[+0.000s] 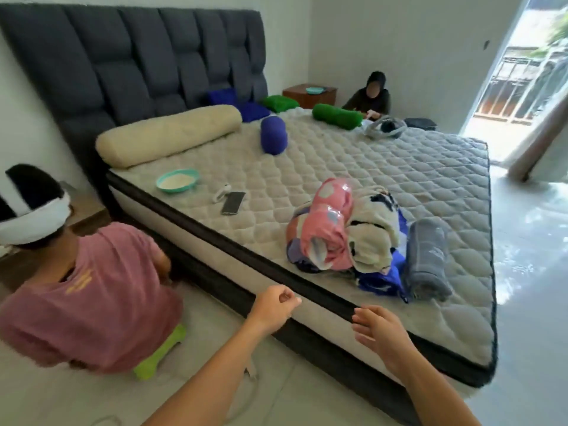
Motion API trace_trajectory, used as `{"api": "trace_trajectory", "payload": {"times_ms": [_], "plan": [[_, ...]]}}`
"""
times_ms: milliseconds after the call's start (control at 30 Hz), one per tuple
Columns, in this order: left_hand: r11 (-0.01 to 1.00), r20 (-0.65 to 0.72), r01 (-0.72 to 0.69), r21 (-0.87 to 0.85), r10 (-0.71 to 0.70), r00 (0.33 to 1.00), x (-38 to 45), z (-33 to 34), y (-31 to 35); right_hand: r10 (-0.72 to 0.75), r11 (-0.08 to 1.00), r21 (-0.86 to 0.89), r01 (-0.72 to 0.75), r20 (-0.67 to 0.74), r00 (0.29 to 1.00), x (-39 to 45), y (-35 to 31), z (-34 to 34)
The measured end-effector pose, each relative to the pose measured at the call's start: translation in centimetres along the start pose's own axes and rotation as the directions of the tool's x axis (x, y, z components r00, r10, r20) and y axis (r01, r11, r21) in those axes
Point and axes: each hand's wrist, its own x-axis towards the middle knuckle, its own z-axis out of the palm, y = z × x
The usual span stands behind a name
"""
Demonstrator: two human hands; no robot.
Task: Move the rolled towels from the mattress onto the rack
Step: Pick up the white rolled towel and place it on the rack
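Several rolled towels lie in a heap near the front edge of the quilted mattress [399, 167]: a pink spotted one [325, 222], a cream and black one [373, 238], a blue one [381, 279] underneath, and a grey roll [425, 256] to the right. Farther back lie a dark blue roll [273, 134] and a green roll [336, 115]. My left hand [275, 305] hovers loosely curled at the mattress edge, holding nothing. My right hand [379, 333] is open, just short of the heap. No rack is in view.
A person in a pink shirt [92, 290] crouches on the floor at my left. Another person [370, 98] sits beyond the bed's far side. A teal bowl [177, 180], a phone [233, 202] and a cream bolster [169, 133] lie on the mattress. An open doorway [516, 72] is at right.
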Motion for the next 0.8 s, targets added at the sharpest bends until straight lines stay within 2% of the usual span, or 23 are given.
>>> {"api": "trace_trajectory", "payload": {"times_ms": [100,233,433,600,733,800], "plan": [[0.999,0.097,-0.036,0.004,0.035,0.995,4.0,3.8,4.5,0.021,0.991,0.132,-0.010,-0.081,0.996,2.3,-1.3,-4.5],[0.995,0.184,-0.100,0.018,0.095,0.978,10.5,6.7,9.0,0.066,0.966,0.257,-0.024,-0.157,0.985,5.6,-2.3,-7.2],[0.980,0.143,-0.201,0.009,0.197,0.970,22.2,9.2,15.1,0.085,0.966,0.257,-0.007,-0.293,0.952,13.9,-5.2,-8.4],[0.971,0.177,-0.218,0.093,0.200,0.964,32.1,9.8,18.4,0.195,0.969,0.218,-0.118,-0.373,0.907,20.8,-7.7,-6.7],[0.960,0.207,-0.239,0.146,0.206,0.956,38.9,10.2,20.5,0.270,0.957,0.198,-0.214,-0.329,0.905,24.5,-8.8,-5.8],[0.949,0.235,-0.259,0.180,0.214,0.948,41.4,10.5,21.2,0.323,0.932,0.253,-0.258,-0.262,0.909,25.4,-9.6,-5.4]]}}
